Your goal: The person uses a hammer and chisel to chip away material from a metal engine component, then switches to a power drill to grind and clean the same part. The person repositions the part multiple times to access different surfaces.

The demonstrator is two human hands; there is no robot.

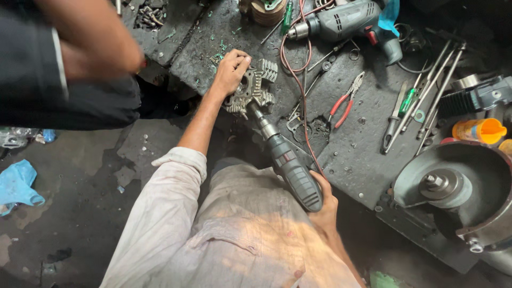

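My left hand point(230, 69) grips the top of a finned grey metal engine part point(256, 88) resting on a dark, grimy workbench point(352, 154). My right hand point(322, 205) holds the grip of a grey-green electric drill point(290, 165). The drill's chuck and bit point up and left, into the finned part just below my left hand. Red and dark cords trail from the drill across the bench. My pale sleeve and shirt fill the lower middle.
A second drill point(341, 21) lies at the top of the bench. Red-handled pliers point(344, 101), screwdrivers and long rods point(426, 96) lie at right. A round metal machine point(453, 186) and orange bottle point(480, 130) sit far right. Another person's arm point(80, 48) reaches in top left.
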